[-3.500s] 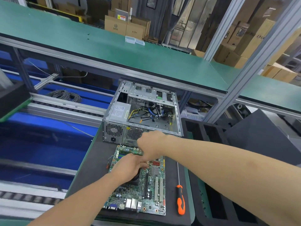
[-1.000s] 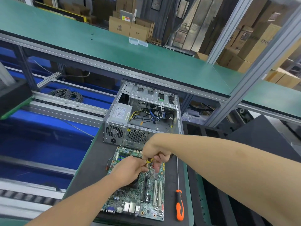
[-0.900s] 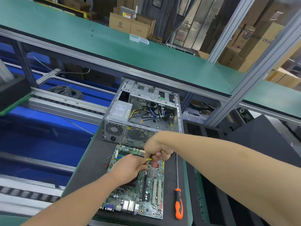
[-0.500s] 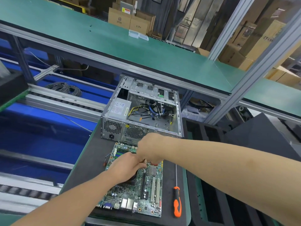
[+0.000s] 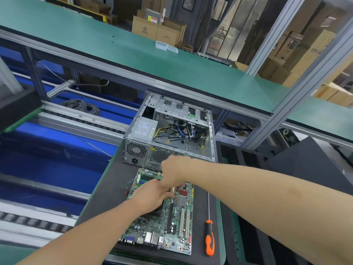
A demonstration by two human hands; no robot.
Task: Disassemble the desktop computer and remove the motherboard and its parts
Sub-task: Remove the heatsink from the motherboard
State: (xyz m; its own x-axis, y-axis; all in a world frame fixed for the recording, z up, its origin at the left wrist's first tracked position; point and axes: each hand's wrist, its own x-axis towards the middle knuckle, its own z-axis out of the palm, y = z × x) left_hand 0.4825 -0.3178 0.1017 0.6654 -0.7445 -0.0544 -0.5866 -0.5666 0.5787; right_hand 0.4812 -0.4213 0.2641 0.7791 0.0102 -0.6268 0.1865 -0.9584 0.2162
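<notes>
Currently open steel computer case holds power supply and loose cables. Green motherboard lies flat on dark mat, just before case. Left hand and right hand curled together over board; grip unclear. Orange-handled screwdriver alongside.

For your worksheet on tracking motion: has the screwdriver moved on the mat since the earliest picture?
No. The screwdriver lies as before, right of the motherboard, shaft pointing toward the case; its slight shift in the picture comes from the camera.
</notes>
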